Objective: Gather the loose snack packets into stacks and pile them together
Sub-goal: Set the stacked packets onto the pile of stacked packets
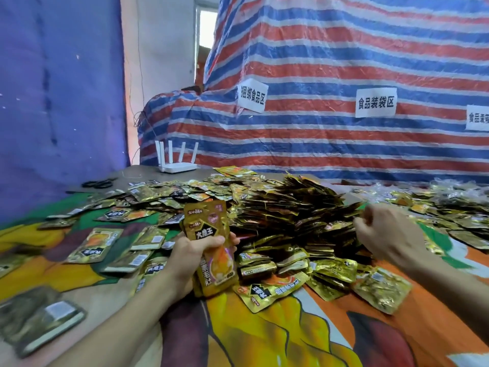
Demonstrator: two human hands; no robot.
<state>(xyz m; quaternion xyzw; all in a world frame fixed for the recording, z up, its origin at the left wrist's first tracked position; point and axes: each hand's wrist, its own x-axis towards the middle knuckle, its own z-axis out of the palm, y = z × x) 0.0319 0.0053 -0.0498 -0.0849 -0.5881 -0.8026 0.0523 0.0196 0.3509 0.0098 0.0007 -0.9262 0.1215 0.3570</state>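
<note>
My left hand (191, 252) grips a small stack of golden snack packets (211, 247), held upright near the table's middle. A large pile of stacked golden packets (288, 218) rises just beyond it. My right hand (383, 231) hovers at the pile's right side with fingers loosely curled; whether it holds a packet is hidden. Loose packets (148, 197) lie scattered over the left and back of the table, and more loose packets (381, 290) lie in front of the pile.
A colourful cloth (264, 335) covers the table. A white router (178, 165) and black scissors (98, 184) sit at the back left. A striped tarpaulin (344, 62) with paper labels stands behind. More packets (455, 205) spread at the far right.
</note>
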